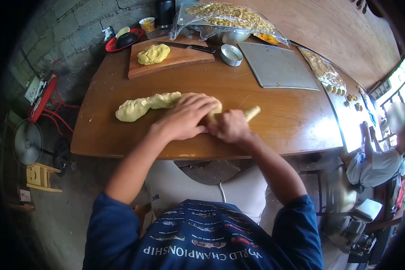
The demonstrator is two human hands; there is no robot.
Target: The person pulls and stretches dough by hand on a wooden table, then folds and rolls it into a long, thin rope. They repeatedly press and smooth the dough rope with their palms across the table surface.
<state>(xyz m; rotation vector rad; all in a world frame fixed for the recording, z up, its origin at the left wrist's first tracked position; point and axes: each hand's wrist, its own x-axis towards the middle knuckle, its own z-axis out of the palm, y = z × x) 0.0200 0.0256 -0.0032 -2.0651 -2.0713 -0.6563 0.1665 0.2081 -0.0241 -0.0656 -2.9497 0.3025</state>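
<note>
A long, lumpy log of pale yellow dough lies across the wooden table. Over its right part rests my left hand, fingers together and curled over the dough, thumb toward the table's front edge. Close beside it, my right hand is closed in a fist around the dough's thinner end, a tip of which sticks out to the right. Both palms and the dough under them are hidden.
Behind the log, a cutting board bears a dough lump and a knife. A round metal tin and a metal sheet stand right of it. Plastic-covered cut pieces are at the back. Another person sits at right.
</note>
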